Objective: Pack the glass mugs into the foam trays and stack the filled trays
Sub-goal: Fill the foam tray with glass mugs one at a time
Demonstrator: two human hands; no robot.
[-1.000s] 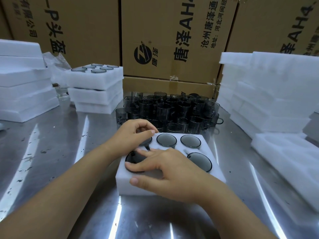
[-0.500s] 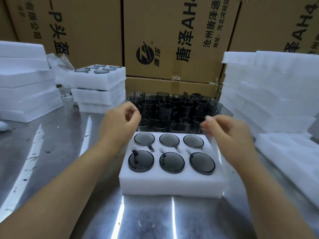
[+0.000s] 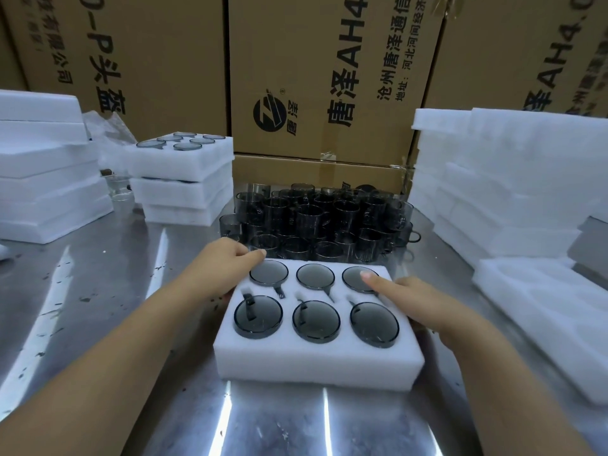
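Both hands hold a filled foam tray (image 3: 316, 363) by its ends on the steel table (image 3: 98, 291)

The tray sits nearest the camera with six dark glass mugs (image 3: 316, 320) sunk in its pockets, two rows of three. The left hand (image 3: 223, 261) curls over the far-left corner and grips it. The right hand (image 3: 424, 304) clasps the right end, its thumb (image 3: 370, 278) lying on top at the far-right mug and its fingers hidden behind the foam. An empty tray (image 3: 543, 317) lies to the right. Just behind the filled tray stands a crowd of loose mugs (image 3: 322, 218). Farther left is a stack of filled trays (image 3: 184, 179), with plain foam stacks at far left (image 3: 42, 179) and far right (image 3: 510, 192). Printed cardboard boxes (image 3: 329, 77) close off the back
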